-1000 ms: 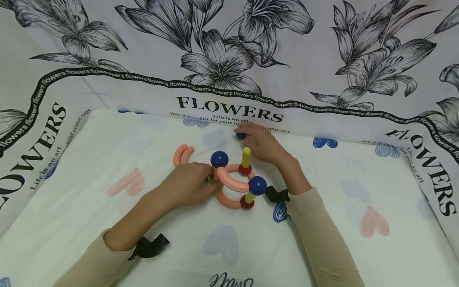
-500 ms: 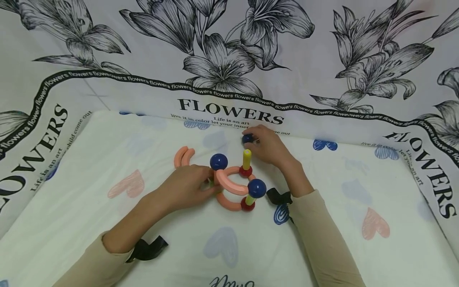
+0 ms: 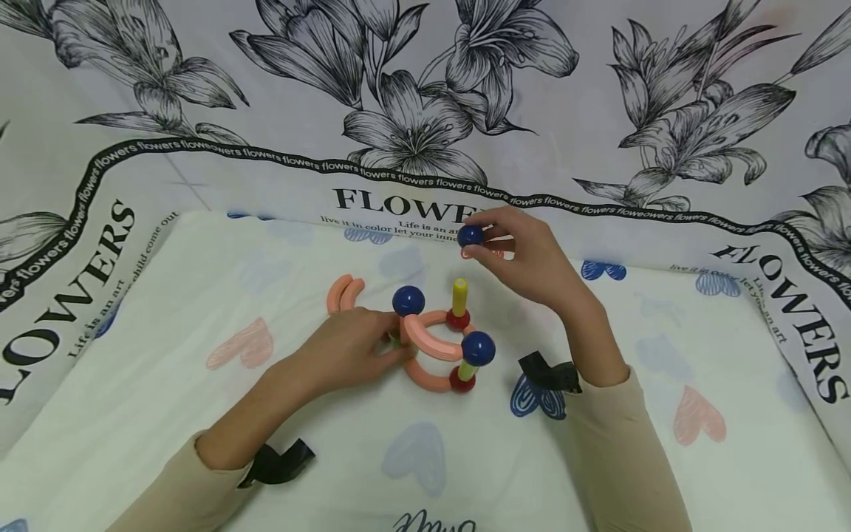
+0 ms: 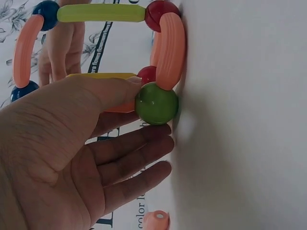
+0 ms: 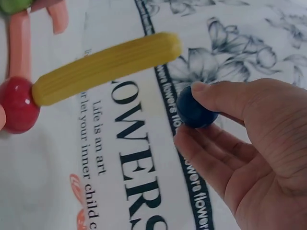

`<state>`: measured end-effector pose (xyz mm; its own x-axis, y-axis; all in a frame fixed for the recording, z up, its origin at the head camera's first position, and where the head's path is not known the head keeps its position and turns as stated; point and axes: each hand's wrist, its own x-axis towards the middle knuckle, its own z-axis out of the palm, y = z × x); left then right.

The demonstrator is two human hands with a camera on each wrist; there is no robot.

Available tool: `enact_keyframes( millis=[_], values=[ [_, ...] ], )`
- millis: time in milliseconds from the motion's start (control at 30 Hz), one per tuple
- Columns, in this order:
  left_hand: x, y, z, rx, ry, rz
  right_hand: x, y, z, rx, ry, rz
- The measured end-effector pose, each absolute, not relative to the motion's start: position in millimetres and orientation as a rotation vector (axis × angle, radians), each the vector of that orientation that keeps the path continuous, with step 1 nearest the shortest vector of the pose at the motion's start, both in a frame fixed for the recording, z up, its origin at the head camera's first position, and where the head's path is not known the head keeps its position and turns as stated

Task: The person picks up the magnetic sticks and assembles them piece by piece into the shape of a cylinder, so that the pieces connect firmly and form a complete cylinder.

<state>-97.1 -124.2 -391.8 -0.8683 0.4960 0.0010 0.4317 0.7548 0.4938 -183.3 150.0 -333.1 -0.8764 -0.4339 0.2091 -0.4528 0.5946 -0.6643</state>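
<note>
A small toy frame of curved orange sticks (image 3: pixel 431 340), red balls (image 3: pixel 458 319) and blue balls (image 3: pixel 478 348) stands on the cloth. At its left side my left hand (image 3: pixel 352 343) holds on; the left wrist view shows thumb and fingers pinching a green ball (image 4: pixel 157 104) at the frame's base. A yellow stick (image 3: pixel 459 297) rises from the far red ball, its top end bare. Beyond that stick, my right hand (image 3: pixel 525 255) pinches a loose blue ball (image 5: pixel 195 109) between thumb and fingers. In the right wrist view this ball is apart from the stick's end.
Two curved orange sticks (image 3: pixel 346 293) lie beside each other just past the left hand. A white cloth (image 3: pixel 146 414) with printed hearts covers the surface. Behind it hangs a flower-printed sheet (image 3: pixel 292 111). Black straps (image 3: pixel 284 462) stick out from both wrists.
My right hand has lifted the blue ball off the cloth, drawing back to the right as it rises. The left hand keeps its hold and the frame stays in place.
</note>
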Motion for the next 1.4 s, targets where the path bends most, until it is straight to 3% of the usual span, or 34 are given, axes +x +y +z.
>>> enact_keyframes(
  millis=[500, 833, 1400],
  values=[
    [-100.0, -126.5, -394.2, 0.7, 2.849, 0.783, -131.4, 153.5, -301.5, 1.047, -2.619, 1.197],
    [-99.5, -128.4, -398.4, 0.783, 2.85, 0.825, -132.0, 152.1, -308.0, 1.149, -2.65, 1.111],
    [-98.2, -127.1, -394.5, 0.769, 2.833, 0.794, -141.2, 159.4, -316.1, 1.066, -2.746, 1.077]
  ],
)
